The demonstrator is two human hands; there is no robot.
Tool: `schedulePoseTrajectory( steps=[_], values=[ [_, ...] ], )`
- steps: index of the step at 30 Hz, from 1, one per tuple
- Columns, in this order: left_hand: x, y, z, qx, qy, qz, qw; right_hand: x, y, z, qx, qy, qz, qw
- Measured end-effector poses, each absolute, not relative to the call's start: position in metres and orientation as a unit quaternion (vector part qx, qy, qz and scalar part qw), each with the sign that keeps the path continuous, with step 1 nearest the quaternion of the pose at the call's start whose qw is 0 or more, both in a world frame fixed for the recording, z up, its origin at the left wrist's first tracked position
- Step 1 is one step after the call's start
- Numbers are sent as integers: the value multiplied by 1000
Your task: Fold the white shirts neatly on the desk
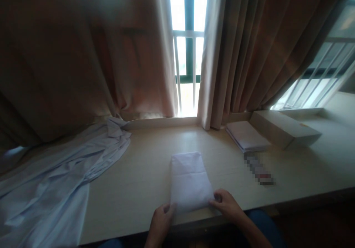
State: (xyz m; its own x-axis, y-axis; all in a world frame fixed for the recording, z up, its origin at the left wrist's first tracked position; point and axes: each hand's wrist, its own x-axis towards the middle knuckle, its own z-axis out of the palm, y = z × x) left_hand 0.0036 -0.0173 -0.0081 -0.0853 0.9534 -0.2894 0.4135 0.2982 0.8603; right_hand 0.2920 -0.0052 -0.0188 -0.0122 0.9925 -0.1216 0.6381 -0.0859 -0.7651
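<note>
A white cloth folded into a neat rectangle (pixel 190 181) lies flat on the pale wooden table (pixel 138 188), close to its front edge. At the near left corner of the folded cloth, my left hand (pixel 161 220) pinches the fabric between thumb and fingers. My right hand (pixel 225 203) grips the near right corner in the same way, with the fingers curled in. Parts of the fingertips are hidden under or against the cloth.
Loose, crumpled white fabric (pixel 69 170) spreads over the table's left side. To the right are another folded white cloth (pixel 246 135), a pale box (pixel 288 127) and a blurred-out small item (pixel 259 170). Brown curtains (pixel 235 55) hang behind, before a barred window (pixel 188 55).
</note>
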Motion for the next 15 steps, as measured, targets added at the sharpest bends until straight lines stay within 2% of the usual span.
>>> schedulePoseTrajectory(
  steps=[4, 10, 15],
  values=[
    [9, -23, -12, 435, 679, 325, 495, 295, -3, -21, -652, -601, 362, 287],
    [21, -30, -3, 381, 674, 392, 496, 292, -4, -20, -652, -602, 352, 298],
    [17, -29, 0, 420, 685, 355, 477, 294, -6, -16, -643, -614, 357, 287]
  ],
)
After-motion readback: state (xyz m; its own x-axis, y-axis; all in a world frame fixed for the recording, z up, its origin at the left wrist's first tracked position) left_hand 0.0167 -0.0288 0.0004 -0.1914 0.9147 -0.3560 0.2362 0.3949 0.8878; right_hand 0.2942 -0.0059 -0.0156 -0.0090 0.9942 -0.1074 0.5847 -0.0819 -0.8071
